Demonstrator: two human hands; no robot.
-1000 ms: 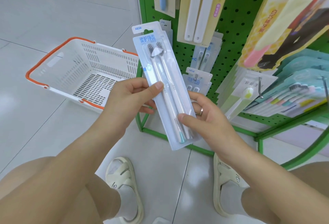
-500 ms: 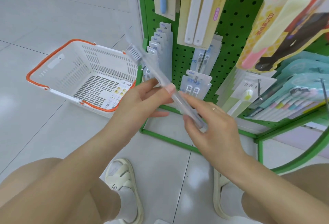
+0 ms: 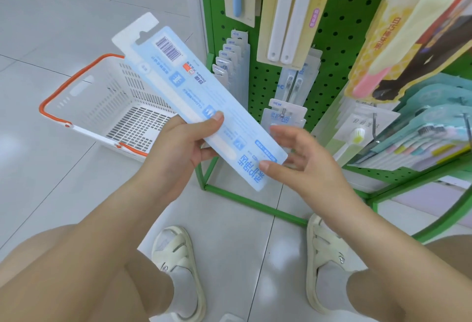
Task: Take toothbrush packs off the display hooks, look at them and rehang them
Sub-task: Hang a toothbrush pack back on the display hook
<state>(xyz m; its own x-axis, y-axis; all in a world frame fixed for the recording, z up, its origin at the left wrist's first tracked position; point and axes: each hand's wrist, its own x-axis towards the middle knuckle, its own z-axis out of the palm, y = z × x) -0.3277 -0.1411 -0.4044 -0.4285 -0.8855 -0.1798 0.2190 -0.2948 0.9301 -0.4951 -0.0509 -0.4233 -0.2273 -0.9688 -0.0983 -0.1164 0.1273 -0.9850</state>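
Toothbrush pack (image 3: 201, 102) held back-side up at frame centre

Barcode end points to the upper left; the left hand (image 3: 178, 148) grips its middle, thumb on top — the right hand (image 3: 301, 165) pinches the lower corner. Behind it stand a white basket (image 3: 107, 107) at left and the green pegboard rack (image 3: 339, 40) at right.

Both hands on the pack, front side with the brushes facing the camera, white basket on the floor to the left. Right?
Not quite. In the head view the toothbrush pack shows its back, with the barcode and printed text, not the brushes. The rest stands: the left hand grips it, the right hand pinches its lower end, and the white basket sits on the floor to the left.
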